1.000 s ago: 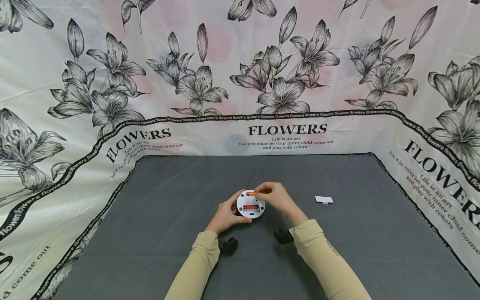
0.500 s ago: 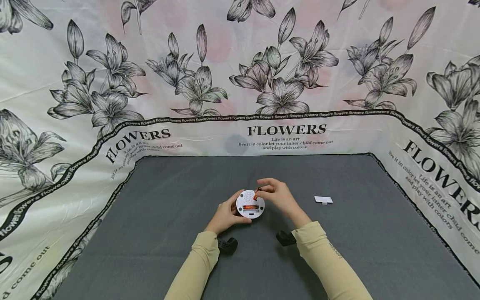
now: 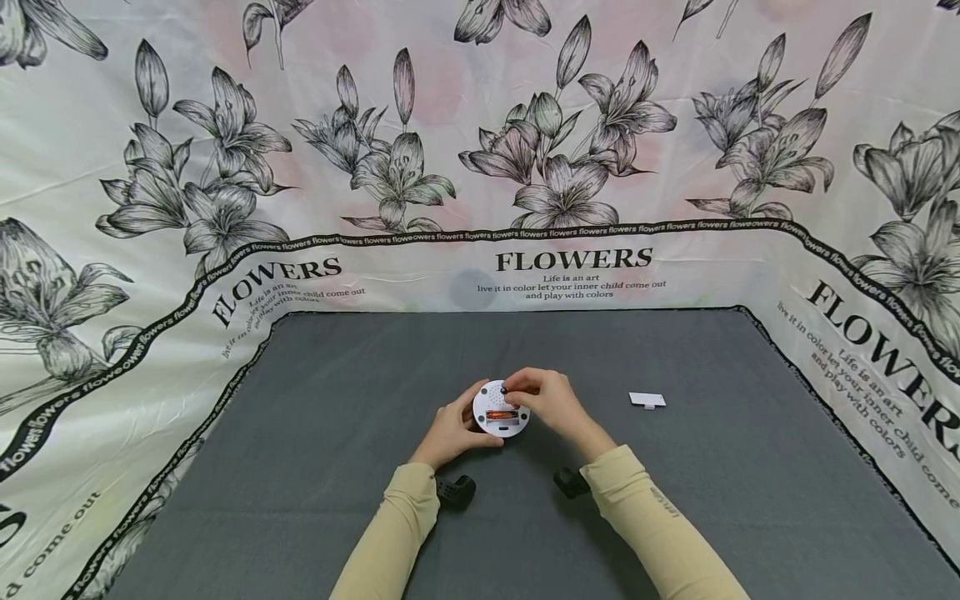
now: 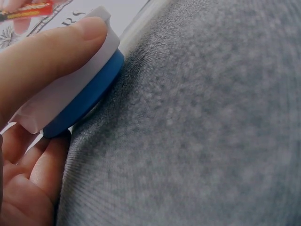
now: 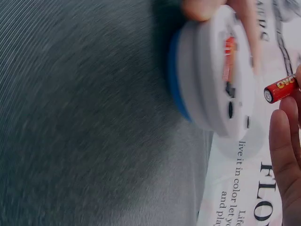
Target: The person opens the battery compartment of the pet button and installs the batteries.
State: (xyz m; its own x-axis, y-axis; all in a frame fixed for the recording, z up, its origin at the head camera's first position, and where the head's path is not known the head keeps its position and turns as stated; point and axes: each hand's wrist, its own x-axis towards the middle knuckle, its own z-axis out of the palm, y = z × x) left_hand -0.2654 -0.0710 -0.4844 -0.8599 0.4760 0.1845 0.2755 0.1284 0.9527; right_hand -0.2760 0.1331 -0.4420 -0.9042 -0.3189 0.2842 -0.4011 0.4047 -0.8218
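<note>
Batteries are the matter here: my right hand (image 3: pixel 551 402) pinches a small red battery (image 5: pixel 281 88) between thumb and fingertips, just above the upper edge of the round white device (image 3: pixel 501 408). My left hand (image 3: pixel 452 431) curls around the device's left rim and holds it tilted up from the grey mat (image 3: pixel 337 467), with the open back facing me. One battery (image 3: pixel 501 414) already lies in the compartment near the middle of that back.

To do this step well, I think I should keep the left hand firm so the disc does not rock, and bring the held battery down flat and parallel to the one already seated, not with the nose first. I judge it best to check the polarity marks before pressing, because from these views I cannot read them. A light push with one fingertip should be enough; a hard push could make the device slip out of the left fingers.

The device is a smooth plastic puck, white on the back, with a blue band (image 4: pixel 82 101) around its lower edge. The battery is a glossy cylinder with a metal end cap. The mat is a soft knitted cloth with a fine ribbed grain. A small white flat cover (image 3: pixel 648 400) lies well apart to the right, and the flowered cloth (image 3: pixel 570 167) stands behind.
</note>
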